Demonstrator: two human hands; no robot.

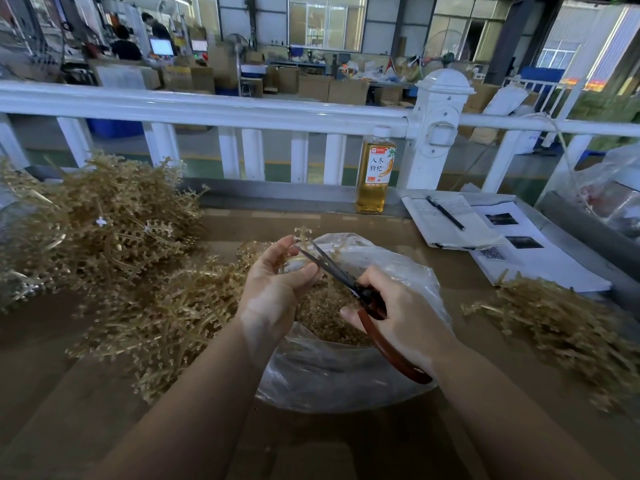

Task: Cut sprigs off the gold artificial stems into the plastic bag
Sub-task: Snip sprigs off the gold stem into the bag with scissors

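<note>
The left hand [273, 282] pinched a gold plastic sprigged stem [302, 237] over the clear plastic bag [346, 368]. The right hand [405, 313] gripped red-handled steel scissors [349, 282], blades parted around it. Cut gold sprigs [325, 313] already half filled the bag. A big heap of uncut stems [104, 237] at ten o'clock on the brown desk [311, 452] suggested much remained.

This is a factory workshop floor. Beyond a white plastic railing [207, 110] lies a big hall with steel-framed walls and high windows [325, 22], stacked brown cardboard boxes [346, 90], a standing fan [237, 43] and workers at lit computer screens [161, 46]. On the brown cardboard-covered worktable [311, 445] in front, heaps of gold artificial stems [104, 223] show bulk handwork.
</note>
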